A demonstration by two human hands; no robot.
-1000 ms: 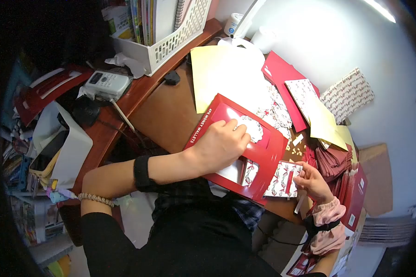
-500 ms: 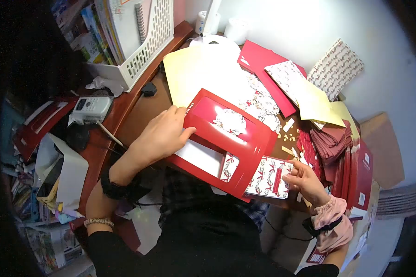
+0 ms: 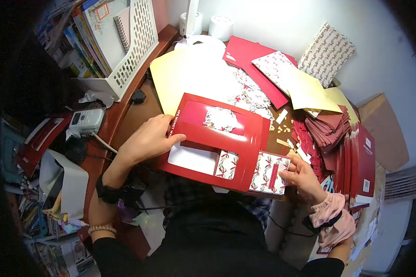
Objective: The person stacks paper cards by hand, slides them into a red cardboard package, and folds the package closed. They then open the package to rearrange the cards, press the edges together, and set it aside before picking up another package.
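Red card sleeve (image 3: 217,143) at frame centre, over the near edge of the desk (image 3: 134,115), long side running left to right and dipping slightly rightward. Gripped at its left edge by left hand (image 3: 148,138), thumb on top, fingers curled under. Touching its lower right edge: patterned envelope (image 3: 268,173), pinched at the right end by right hand (image 3: 300,177), sleeve lying directly left of it. White lace cutout (image 3: 221,119) in the upper window.
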